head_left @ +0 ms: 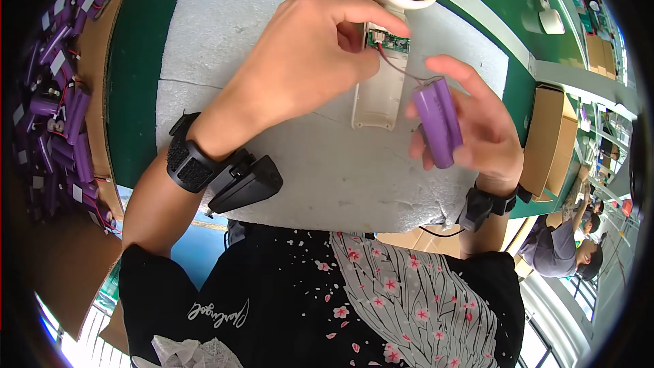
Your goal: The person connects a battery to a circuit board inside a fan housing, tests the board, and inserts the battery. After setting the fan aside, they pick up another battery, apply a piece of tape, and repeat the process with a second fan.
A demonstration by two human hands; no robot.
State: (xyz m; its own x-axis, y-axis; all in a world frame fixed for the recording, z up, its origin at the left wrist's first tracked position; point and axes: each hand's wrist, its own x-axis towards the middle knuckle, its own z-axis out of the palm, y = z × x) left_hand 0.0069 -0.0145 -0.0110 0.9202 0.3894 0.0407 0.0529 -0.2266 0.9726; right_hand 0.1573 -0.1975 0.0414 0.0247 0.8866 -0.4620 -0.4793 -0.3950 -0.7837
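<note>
On a grey-white foam pad (pixel 306 191) lies an opened cream handheld fan (pixel 379 99), its round head at the far end. My left hand (pixel 300 61) closes around the fan's neck, index finger and thumb at either side of a green circuit board (pixel 395 42). A white plug (pixel 377 38) sits on that board. Thin red and dark wires run from it to a purple battery pack (pixel 436 123). My right hand (pixel 492 129) holds this pack upright, just right of the fan's casing, with thumb and fingers partly behind it.
A cardboard box (pixel 112 95) on the left is heaped with purple battery packs (pixel 61 109). Another fan part (pixel 550 20) lies on the green table at the far right. An open carton (pixel 548 140) stands at the right edge; people (pixel 558 249) are beyond it.
</note>
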